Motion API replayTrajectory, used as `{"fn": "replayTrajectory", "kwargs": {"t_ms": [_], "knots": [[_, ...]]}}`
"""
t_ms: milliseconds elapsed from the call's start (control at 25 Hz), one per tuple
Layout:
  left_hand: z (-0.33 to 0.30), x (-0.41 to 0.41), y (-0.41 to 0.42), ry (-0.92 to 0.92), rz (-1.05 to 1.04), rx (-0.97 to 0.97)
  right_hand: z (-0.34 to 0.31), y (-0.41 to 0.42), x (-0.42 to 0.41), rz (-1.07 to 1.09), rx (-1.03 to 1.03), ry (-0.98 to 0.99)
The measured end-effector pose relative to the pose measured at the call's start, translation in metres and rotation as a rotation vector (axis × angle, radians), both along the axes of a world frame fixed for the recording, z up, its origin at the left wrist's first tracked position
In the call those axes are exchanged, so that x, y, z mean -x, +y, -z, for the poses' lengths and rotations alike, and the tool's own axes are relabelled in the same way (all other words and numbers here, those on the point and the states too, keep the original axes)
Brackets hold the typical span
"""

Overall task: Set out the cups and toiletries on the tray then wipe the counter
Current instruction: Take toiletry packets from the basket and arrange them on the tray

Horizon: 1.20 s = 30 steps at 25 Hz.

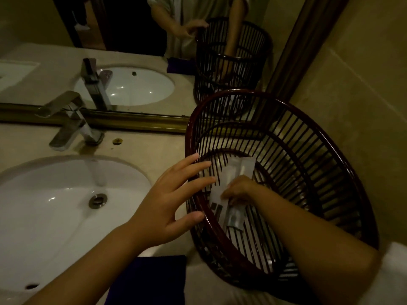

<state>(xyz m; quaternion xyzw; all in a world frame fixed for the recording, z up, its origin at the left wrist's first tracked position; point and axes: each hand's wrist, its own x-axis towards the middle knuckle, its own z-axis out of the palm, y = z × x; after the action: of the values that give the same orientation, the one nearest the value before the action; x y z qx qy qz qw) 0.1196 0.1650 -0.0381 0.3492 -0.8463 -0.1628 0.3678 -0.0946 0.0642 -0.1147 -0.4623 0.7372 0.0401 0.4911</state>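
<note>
Two hands work at a dark slatted basket [308, 150]: left hand [169, 201] spread flat against its rim, right hand [239, 190] inside, its grip pinching pale sachets [222, 183].

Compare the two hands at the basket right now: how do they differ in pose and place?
The left hand lies outside the basket, fingers straight, touching its rim and slats. The right hand reaches inside, fingers curled on a white toiletry packet. The left holds nothing; the right grips. Both are at the basket's near-left side.
</note>
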Motion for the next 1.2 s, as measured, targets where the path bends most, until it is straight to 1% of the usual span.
{"fn": "replayTrajectory", "kwargs": {"t_ms": [80,160,280,440,560,640,720,800,960,1080,1200], "knots": [[0.001,0.001,-0.001,0.009,0.000,0.008,0.001,-0.001,0.005,0.042,0.090,-0.047],[0.001,0.002,-0.001,0.019,0.002,0.013,-0.002,-0.003,0.022,0.147,0.191,-0.131],[0.002,0.004,-0.002,0.033,-0.005,0.006,-0.007,0.000,0.050,0.299,0.315,-0.201],[0.006,0.004,0.001,0.053,-0.009,-0.001,0.001,0.005,0.057,0.333,0.353,-0.230],[0.005,0.004,0.000,0.049,-0.016,-0.012,0.008,0.001,0.051,0.408,0.421,-0.253],[0.003,0.003,0.000,0.048,-0.019,-0.020,0.010,-0.002,0.048,0.459,0.447,-0.235],[0.003,0.003,0.001,0.041,-0.017,-0.017,0.011,-0.002,0.049,0.464,0.438,-0.152],[0.003,0.002,0.001,0.033,-0.015,-0.013,0.011,-0.001,0.052,0.446,0.382,-0.076],[0.002,0.003,0.000,0.030,-0.016,-0.015,0.011,0.002,0.054,0.474,0.211,-0.111],[0.002,0.003,0.001,0.029,-0.020,-0.014,0.013,0.001,0.049,0.455,0.190,-0.097],[0.002,0.003,0.001,0.037,-0.017,-0.017,0.013,0.001,0.043,0.425,0.178,-0.126]]}}
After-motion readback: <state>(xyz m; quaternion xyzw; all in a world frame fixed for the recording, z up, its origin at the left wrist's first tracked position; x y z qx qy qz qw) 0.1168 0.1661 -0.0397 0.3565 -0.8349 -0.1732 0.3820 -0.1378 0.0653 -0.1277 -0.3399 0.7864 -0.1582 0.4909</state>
